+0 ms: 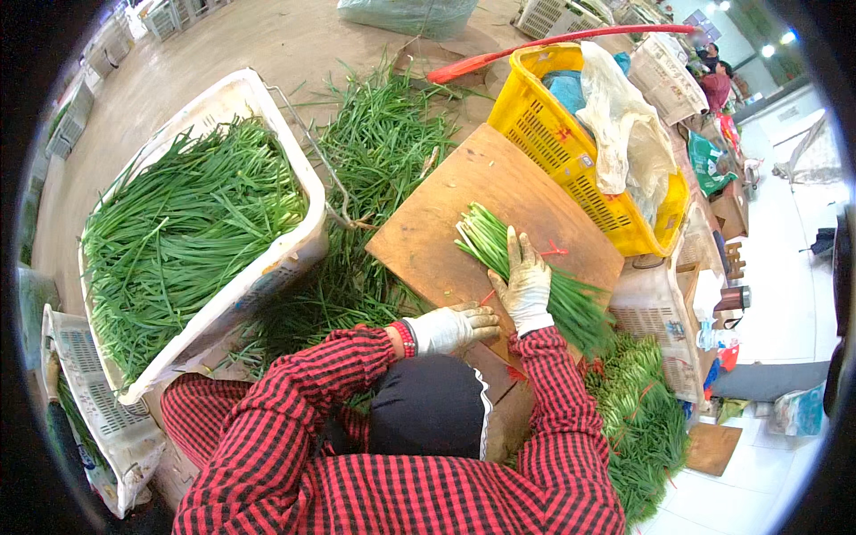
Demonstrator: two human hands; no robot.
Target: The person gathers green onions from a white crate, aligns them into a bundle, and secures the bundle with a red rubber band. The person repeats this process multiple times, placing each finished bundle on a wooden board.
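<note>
A bunch of green garlic chives (487, 231) lies slantwise on a wooden board (441, 200), pale cut ends toward the far side. My right hand (525, 284), in a soiled white glove, is laid over the bunch, thumb along its left side. A red tie (554, 249) passes beneath the bunch and shows on both sides. My left hand (455, 328), also gloved, reaches across the board's near edge with its fingers extended. Its fingertips are close to the tie's left end; whether they pinch it is not clear.
A white plastic crate (314, 217) full of loose chives stands left. More chives (381, 147) lie heaped behind the board. A yellow crate (535, 134) with plastic bags stands at the right, a red pole (568, 43) beyond. Tied bunches (642, 414) are stacked near right.
</note>
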